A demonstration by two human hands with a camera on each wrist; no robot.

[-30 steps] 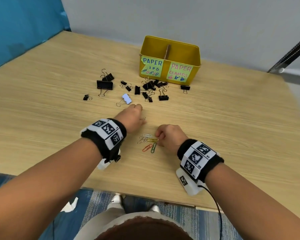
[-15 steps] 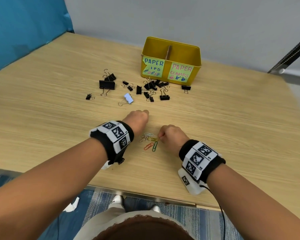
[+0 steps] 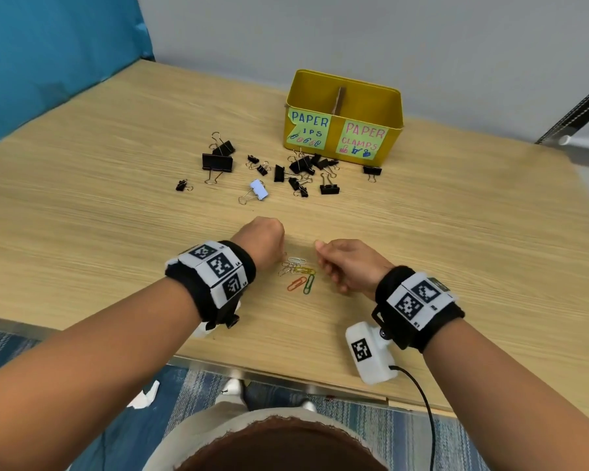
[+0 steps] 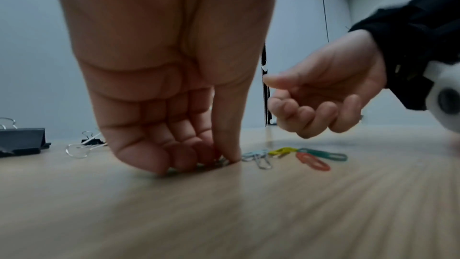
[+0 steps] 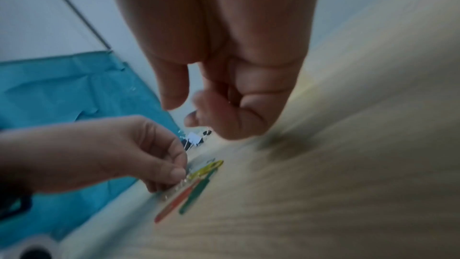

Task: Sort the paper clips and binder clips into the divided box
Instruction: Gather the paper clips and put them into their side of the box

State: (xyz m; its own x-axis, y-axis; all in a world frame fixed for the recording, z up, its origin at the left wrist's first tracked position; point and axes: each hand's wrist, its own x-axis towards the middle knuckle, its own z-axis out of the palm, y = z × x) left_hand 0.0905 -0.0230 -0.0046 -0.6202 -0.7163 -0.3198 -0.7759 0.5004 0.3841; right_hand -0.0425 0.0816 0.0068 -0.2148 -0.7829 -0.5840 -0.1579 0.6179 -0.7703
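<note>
Left hand (image 4: pixel 171 90): fingertips curled down on the wooden desk (image 3: pixel 456 253), pinching silver wire paper clips at the near-left edge of the coloured paper clip pile (image 3: pixel 298 275). Right hand (image 3: pixel 349 265): raised just right of that pile, loosely curled, apparently holding nothing. Advice: slide clips together, then pinch. Black binder clips (image 3: pixel 300 171) lie beyond the pile, before the yellow divided tin box (image 3: pixel 342 119). Labels: "PAPER …IPS", "PAPER CLAMPS".

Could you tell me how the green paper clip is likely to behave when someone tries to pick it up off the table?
The green paper clip lies flat on the smooth table, so it will probably slide before fingertips get under it. It is thin bent wire, so likely very light and a little springy. It touches the orange clip, which may shift with it.
</note>
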